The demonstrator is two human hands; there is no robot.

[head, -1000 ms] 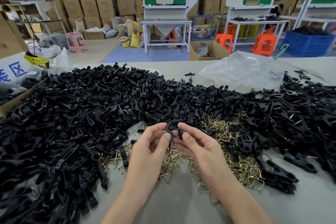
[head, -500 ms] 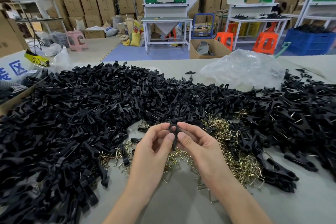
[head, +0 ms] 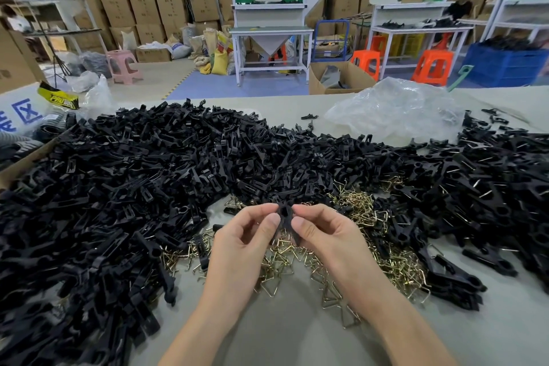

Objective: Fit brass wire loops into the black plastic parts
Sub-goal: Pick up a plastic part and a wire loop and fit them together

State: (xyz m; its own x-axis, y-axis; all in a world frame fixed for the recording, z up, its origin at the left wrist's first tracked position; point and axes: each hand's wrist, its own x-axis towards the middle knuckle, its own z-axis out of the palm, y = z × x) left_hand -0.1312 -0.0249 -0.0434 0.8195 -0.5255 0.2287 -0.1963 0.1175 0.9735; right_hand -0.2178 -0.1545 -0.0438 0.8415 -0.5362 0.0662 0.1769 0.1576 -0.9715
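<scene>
I held one black part [head: 284, 214] upright between both hands. My left hand [head: 246, 242] pinched its left edge between thumb and forefinger, and my right hand [head: 323, 235] pinched its right edge the same way. Brass loops [head: 398, 267] lay on the table [head: 282, 336] just beneath my grip. A heap [head: 133, 187] of black parts spread beyond it and to both sides.

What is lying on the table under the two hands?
A loose heap of brass wire loops on the grey table. The left hand and right hand, pinching one black plastic part, cover the heap's middle, so what lies there cannot be seen.
</scene>
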